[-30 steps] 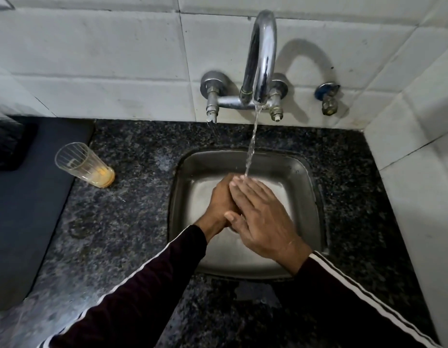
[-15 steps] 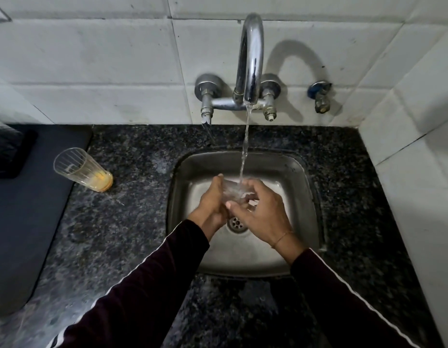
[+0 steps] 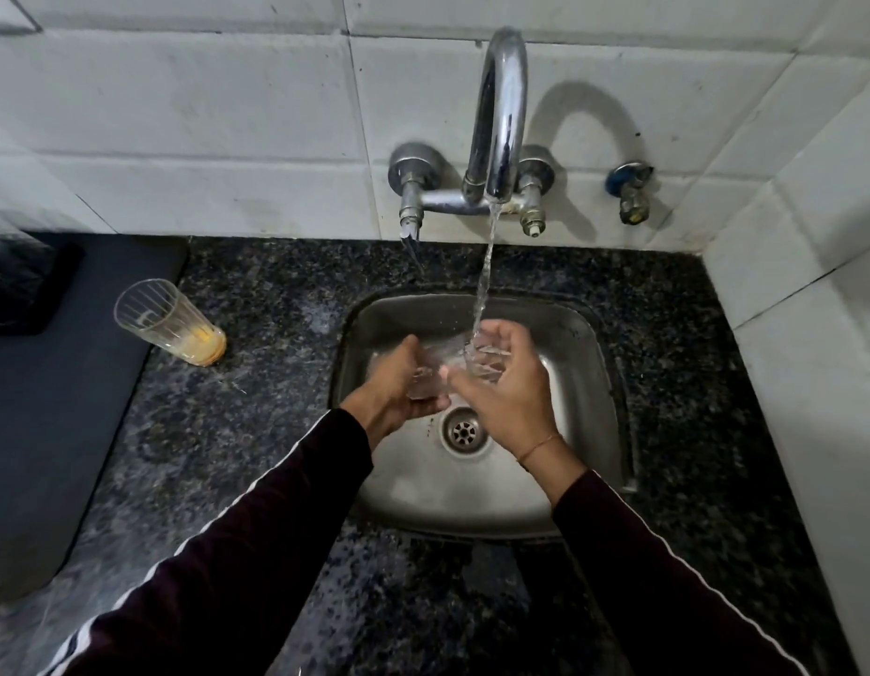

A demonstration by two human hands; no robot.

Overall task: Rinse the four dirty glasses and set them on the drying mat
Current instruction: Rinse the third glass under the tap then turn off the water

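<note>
Both hands have spread apart since a moment ago, exposing a clear glass (image 3: pixel 452 368) held tilted over the steel sink (image 3: pixel 589 383), right under the running tap (image 3: pixel 501 119). Left hand (image 3: pixel 399 387) grips its base; right hand (image 3: pixel 506 397) curls round its rim, where water strikes. Left of the sink, a dirty glass (image 3: pixel 167 322) with orange residue stands at the edge of the dark drying mat (image 3: pixel 57 407).

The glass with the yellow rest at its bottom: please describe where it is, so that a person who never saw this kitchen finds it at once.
Start at the steel sink under the running tap and look left along the dark speckled counter. The dirty glass stands there alone, next to the edge of the dark mat. Unlike the clear glass held in the sink, it has orange-yellow dregs at its bottom.
</note>
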